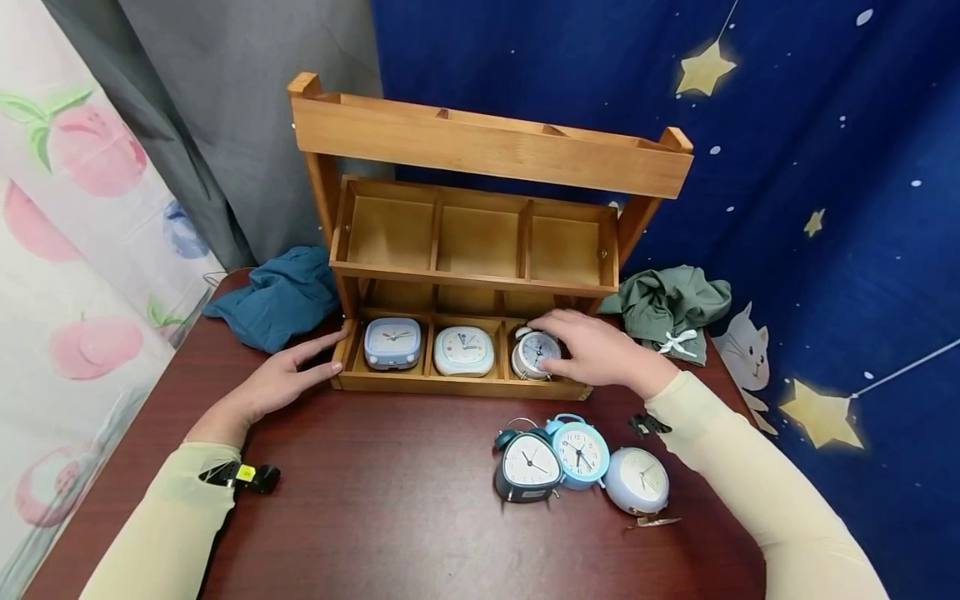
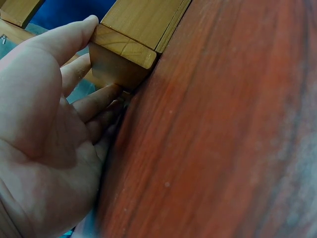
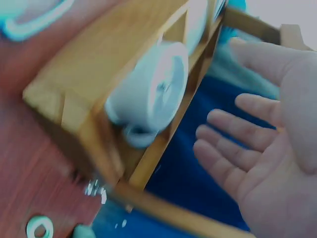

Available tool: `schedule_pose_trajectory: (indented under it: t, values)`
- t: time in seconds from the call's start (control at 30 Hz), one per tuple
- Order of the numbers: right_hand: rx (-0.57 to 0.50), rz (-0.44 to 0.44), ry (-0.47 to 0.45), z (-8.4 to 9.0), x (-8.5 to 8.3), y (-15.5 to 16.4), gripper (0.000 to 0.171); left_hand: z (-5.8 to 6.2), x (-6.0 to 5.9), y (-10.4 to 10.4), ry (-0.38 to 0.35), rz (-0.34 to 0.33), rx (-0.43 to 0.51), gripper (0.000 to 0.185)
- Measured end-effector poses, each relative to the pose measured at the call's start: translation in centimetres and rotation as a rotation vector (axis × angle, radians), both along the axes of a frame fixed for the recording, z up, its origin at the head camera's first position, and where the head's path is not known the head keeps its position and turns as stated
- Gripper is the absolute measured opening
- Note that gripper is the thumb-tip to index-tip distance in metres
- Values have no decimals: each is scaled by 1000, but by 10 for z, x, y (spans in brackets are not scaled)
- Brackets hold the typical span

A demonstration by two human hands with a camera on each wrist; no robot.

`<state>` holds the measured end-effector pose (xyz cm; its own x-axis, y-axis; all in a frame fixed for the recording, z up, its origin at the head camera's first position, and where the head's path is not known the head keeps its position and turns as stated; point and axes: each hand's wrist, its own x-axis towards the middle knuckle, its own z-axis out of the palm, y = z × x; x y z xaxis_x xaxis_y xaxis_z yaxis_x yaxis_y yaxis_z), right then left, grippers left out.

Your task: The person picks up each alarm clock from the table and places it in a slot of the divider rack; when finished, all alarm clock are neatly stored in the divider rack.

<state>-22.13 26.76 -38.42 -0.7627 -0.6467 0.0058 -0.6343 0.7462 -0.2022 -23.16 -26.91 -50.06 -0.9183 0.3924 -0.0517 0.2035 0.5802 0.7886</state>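
White twin-bell clock sits upright in the wooden rack's bottom-right slot, face toward the camera. Right hand hovers beside it, fingers spread loose; left hand rests flat against the rack's left end.

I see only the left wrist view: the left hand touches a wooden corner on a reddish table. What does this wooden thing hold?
Observer: A rack; its bottom row holds a blue square clock, a white square clock and a round clock.
Operator: Where is the right hand?
Observer: The right hand hovers at the round clock, fingers straight.
Operator: Any other clocks?
Observer: A dark clock, a light blue clock and a pale clock stand on the table before the rack.
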Motion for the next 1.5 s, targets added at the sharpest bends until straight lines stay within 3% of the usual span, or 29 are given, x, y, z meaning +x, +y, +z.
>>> schedule_pose_trajectory:
  t: [0.17,0.37,0.63,0.9,1.2,1.33,1.5]
  values:
    - [-81,132,-85,-2,30,-9,68,2,0,1,-2,-1,4,71]
    - [-77,265,-165,-17,63,-14,75,1,-3,2,8,-5,11,70]
    - [-14,293,-257,-35,85,-20,85,0,-3,1,7,-4,15,70]
    - [70,276,-231,-46,91,-25,102,0,-2,0,-3,6,14,70]
    - [29,351,-118,-50,90,-32,91,-1,1,1,2,9,4,70]
    - [42,377,-27,-42,85,-38,91,-1,1,0,-2,12,7,70]
    - [5,379,81,-17,67,-49,95,-3,1,0,-1,6,14,70]
